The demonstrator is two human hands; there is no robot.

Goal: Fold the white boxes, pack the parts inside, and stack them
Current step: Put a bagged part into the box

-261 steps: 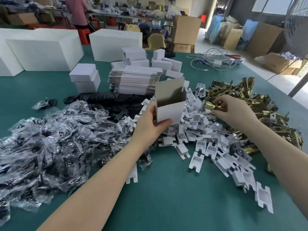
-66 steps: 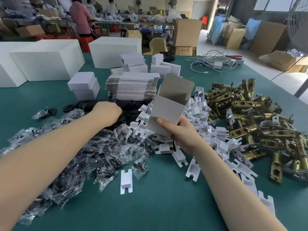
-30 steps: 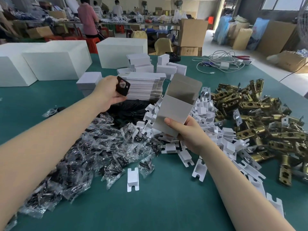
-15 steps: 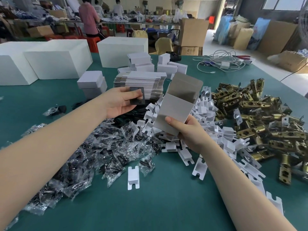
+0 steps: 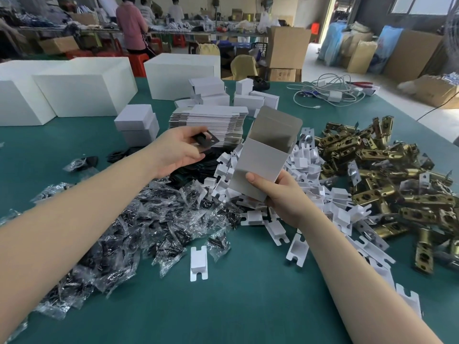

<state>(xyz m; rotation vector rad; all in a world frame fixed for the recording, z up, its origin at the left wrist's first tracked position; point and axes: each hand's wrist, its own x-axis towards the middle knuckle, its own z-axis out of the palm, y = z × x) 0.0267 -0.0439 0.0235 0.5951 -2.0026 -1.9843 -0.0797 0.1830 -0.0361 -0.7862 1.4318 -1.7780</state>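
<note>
The right hand grips a white box by its lower end, thumb pressed flat on the near face and fingers wrapped behind, and the box stands tilted up and away above the middle of the green table. Just to the left of it, apart from the box, the left hand pinches a black plate between thumb and curled fingers, the plate's free end pointing toward the box's open mouth but short of it. The box is plain white outside, grey-brown inside, its top flap standing open with rounded corners. The plate is flat and dark, with a cut-out window and a small hole near one end. One box in hand, one plate in hand. Under the left forearm spreads a heap of clear bags holding dark parts, too many to count. Below the box lies a pile of white card inserts, and one insert sits alone on the cloth nearer the camera. To the right sprawls a heap of brass latches, again beyond counting. Behind the hands sits one stack of flat box blanks, and left of it two closed small boxes, one on top of the other. Three large white cartons stand at the far edge.
</note>
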